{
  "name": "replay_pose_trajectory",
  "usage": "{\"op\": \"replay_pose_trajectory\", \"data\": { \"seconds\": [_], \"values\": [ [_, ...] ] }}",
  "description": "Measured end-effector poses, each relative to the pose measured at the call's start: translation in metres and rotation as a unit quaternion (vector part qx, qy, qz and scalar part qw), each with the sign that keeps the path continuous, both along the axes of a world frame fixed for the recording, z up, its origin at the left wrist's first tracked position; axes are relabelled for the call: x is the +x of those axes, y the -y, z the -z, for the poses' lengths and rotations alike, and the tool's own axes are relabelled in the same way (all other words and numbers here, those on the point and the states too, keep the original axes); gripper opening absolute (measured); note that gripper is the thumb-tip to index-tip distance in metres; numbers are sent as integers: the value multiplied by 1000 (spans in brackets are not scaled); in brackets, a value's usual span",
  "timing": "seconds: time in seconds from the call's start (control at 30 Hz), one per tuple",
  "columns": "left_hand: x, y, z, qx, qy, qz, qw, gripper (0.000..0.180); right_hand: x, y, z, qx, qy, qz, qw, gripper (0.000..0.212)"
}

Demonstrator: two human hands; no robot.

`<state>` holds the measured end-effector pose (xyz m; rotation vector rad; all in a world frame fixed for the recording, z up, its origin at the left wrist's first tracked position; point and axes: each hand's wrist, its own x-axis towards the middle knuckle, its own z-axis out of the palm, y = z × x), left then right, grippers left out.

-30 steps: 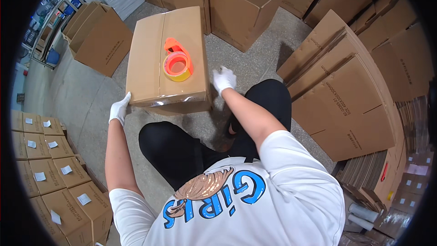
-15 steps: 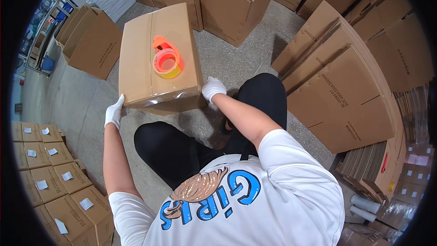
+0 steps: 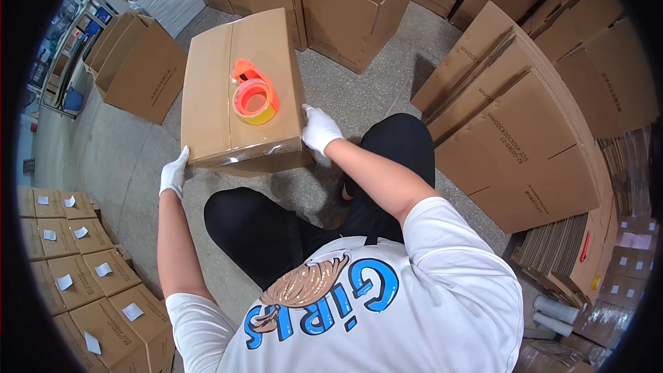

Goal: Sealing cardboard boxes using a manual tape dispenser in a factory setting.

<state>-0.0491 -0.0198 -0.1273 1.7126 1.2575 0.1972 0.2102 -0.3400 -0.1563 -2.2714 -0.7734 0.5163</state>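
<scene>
A closed cardboard box (image 3: pixel 210 76) stands on the floor in front of my knees, with clear tape across its near top edge. On its top lies an orange tape dispenser (image 3: pixel 268 86) with a roll of tape in it. My left hand (image 3: pixel 174 171), in a white glove, grips the box at its near left corner, fingers pointing up along the side. My right hand (image 3: pixel 321 130), also gloved, holds the right side near the front corner. The fingers on the far side of each hand are partly hidden.
Open boxes (image 3: pixel 345 34) stand beyond the box, and another (image 3: pixel 141 72) stands at the left. Flattened cartons (image 3: pixel 518 145) lean upright at the right. Stacked closed boxes (image 3: pixel 90 273) with white labels fill the lower left. My bent knees (image 3: pixel 248 224) flank the near floor.
My right hand has moved up and slightly left along the box's right side. The box has turned slightly and shifted a little, the tape dispenser moving with it. My left hand keeps its place.
</scene>
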Motion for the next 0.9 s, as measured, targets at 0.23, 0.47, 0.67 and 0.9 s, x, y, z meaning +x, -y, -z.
{"op": "replay_pose_trajectory", "data": {
  "seconds": [0.23, 0.47, 0.67, 0.9],
  "values": [
    [1, 1, -2, -1, -18, -14, 1000, 66, -5, 12, -4, -99, -55, 7, 994, 60],
    [2, -2, -2, -3, -25, 0, 1000, 67, -7, 3, -14, -32, -45, 23, 998, 55],
    [3, 5, -7, 4, -19, -2, 1000, 70, 1, -11, 10, -145, 2, 29, 989, 51],
    [4, 11, -9, -8, -21, -23, 999, 72, 1, 18, -9, 179, 179, -31, 967, 82]
  ]
}}
